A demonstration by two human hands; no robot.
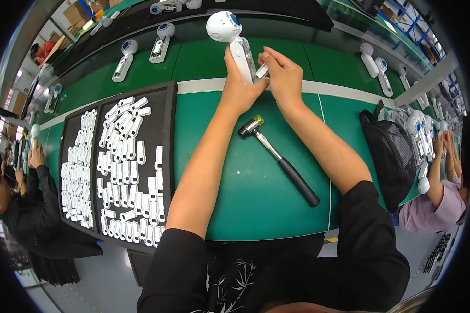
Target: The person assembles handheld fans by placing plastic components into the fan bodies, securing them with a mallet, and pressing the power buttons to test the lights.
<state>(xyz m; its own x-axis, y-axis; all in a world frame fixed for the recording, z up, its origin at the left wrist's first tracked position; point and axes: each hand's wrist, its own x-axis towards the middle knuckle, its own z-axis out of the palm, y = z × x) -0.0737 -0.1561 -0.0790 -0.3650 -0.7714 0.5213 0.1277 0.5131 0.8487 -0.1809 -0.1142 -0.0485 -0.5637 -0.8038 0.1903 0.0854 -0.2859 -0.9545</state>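
L hand (pixel 240 88) grips a white handheld device (pixel 234 41) w/ round head, held upright above the counter (pixel 245 172) near its far edge. R hand (pixel 282 78) has fingers closed on a small white part (pixel 262 71), pressed to the device's handle. Mallet (pixel 279 159) lies mid-counter between the forearms. Black trays (pixel 168 130) of white parts sit at the left edge.

Green bench (pixel 256 193): hammer (pixel 279 159), black trays (pixel 164 151) of white parts, white devices (pixel 124 61).
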